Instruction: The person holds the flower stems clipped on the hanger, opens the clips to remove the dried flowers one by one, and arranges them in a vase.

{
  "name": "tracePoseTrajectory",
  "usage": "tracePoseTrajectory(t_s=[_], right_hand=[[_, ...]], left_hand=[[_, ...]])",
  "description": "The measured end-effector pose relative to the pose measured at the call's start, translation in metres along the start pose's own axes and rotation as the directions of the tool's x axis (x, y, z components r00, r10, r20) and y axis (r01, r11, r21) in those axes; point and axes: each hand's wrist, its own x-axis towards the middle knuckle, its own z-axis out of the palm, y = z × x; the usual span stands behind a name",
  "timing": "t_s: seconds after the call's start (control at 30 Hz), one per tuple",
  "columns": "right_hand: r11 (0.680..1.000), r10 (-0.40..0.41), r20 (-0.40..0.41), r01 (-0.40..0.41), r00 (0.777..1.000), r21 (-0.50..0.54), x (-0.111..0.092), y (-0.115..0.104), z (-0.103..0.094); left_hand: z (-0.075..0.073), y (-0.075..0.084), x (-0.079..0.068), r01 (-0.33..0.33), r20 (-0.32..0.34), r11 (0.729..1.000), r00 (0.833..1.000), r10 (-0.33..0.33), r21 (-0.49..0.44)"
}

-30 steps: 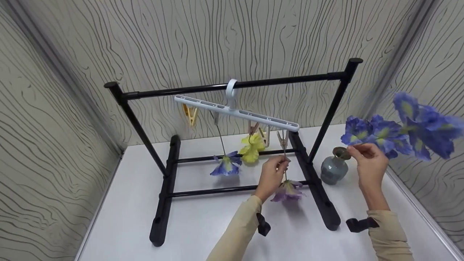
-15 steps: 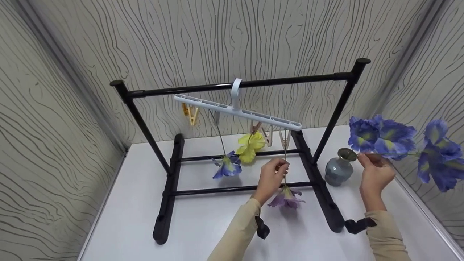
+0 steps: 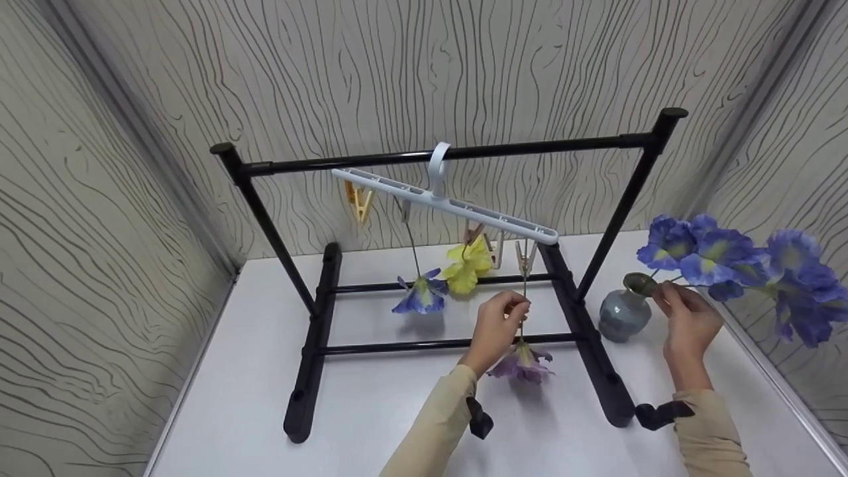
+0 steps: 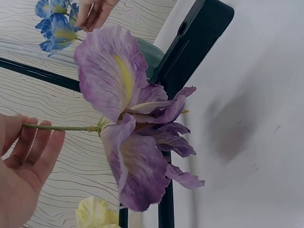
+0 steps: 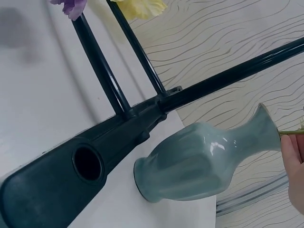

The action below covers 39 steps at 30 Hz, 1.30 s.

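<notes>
My left hand [image 3: 497, 328] pinches the thin green stem of a purple iris [image 4: 137, 123]. The iris hangs head down from a pale clothespin [image 3: 525, 257] at the right end of a light-blue clip hanger [image 3: 411, 194]. At the right, my right hand [image 3: 690, 324] holds stems of blue irises [image 3: 719, 255] at the mouth of a grey-green ceramic vase [image 5: 190, 161]. Their blooms lean out to the right, and the stem ends reach the vase's rim. The vase stands upright beside the rack's right foot.
A black rack [image 3: 530, 150] carries the hanger. Another blue iris [image 3: 422, 293] and a yellow iris [image 3: 468, 265] hang from its clips. Orange and yellow clothespins [image 3: 361, 204] hang at its left end. The rack's bars and feet cross the white table [image 3: 232, 371]; wood-patterned panels surround it.
My right hand has brought the blue irises lower, their stems now at the vase mouth. My left hand stays on the purple iris's stem. The head view has shifted slightly.
</notes>
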Motion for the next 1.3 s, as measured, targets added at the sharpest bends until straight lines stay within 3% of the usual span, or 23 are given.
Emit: tracePoseTrajectory(t_s=[0.17,0.5,0.67,0.83,1.07,1.2,1.3], right_hand=[[0.997,-0.04,-0.035,0.043,0.999,0.063,-0.002,0.002,0.001],[0.998,-0.001,-0.129,0.009,0.992,0.066,-0.002,0.004,0.001],[0.998,-0.006,-0.135,-0.003,0.991,-0.062,-0.001,0.009,0.0],[0.975,0.004,-0.128,-0.033,0.992,-0.22,-0.001,0.017,-0.005],[0.93,0.066,-0.081,-0.091,0.994,-0.357,-0.012,0.03,-0.016],[0.901,0.148,0.02,-0.126,0.989,-0.415,-0.031,0.04,-0.015],[0.9,0.194,0.106,-0.134,0.975,-0.415,-0.045,0.043,-0.006]], left_hand=[[-0.001,0.0,-0.001,-0.012,-0.002,1.0,1.0,0.012,-0.011],[-0.003,-0.003,-0.003,-0.011,-0.01,1.0,1.0,0.011,-0.014],[-0.003,-0.005,-0.004,-0.01,-0.015,1.0,1.0,0.01,-0.011],[-0.004,-0.006,-0.004,0.02,-0.004,0.999,1.0,-0.021,-0.035],[-0.005,-0.003,-0.005,0.041,0.003,0.999,0.999,-0.041,-0.024],[-0.006,-0.003,-0.006,0.055,0.001,0.998,0.998,-0.055,-0.025],[-0.007,-0.002,-0.007,0.056,0.005,0.998,0.998,-0.056,-0.034]])
